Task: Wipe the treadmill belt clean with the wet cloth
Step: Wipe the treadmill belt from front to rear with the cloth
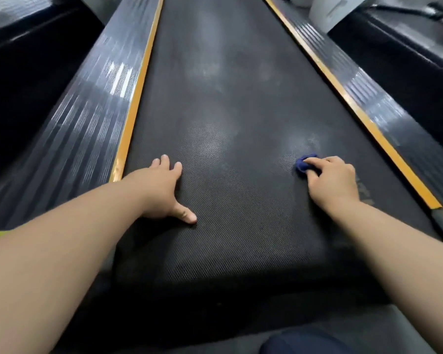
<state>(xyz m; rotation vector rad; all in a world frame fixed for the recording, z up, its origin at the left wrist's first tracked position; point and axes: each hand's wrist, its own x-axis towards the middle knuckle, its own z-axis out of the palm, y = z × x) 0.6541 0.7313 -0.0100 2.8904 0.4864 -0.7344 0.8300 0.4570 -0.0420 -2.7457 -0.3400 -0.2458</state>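
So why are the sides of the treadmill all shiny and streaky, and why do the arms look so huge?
Head view: light glares in white streaks off the ribbed side rails, smeared a bit by motion blur; the belt shows pale hazy patches; the wide-angle lens stretches the near forearms, while the left hand and the right hand on the blue cloth look sharper.

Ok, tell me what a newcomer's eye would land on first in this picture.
First the long black treadmill belt running up the middle, framed by an orange stripe along each side rail. Then the small blue cloth, bunched under the right hand and pressed to the belt's right side. The left hand lies flat and empty on the belt's left side, fingers spread.
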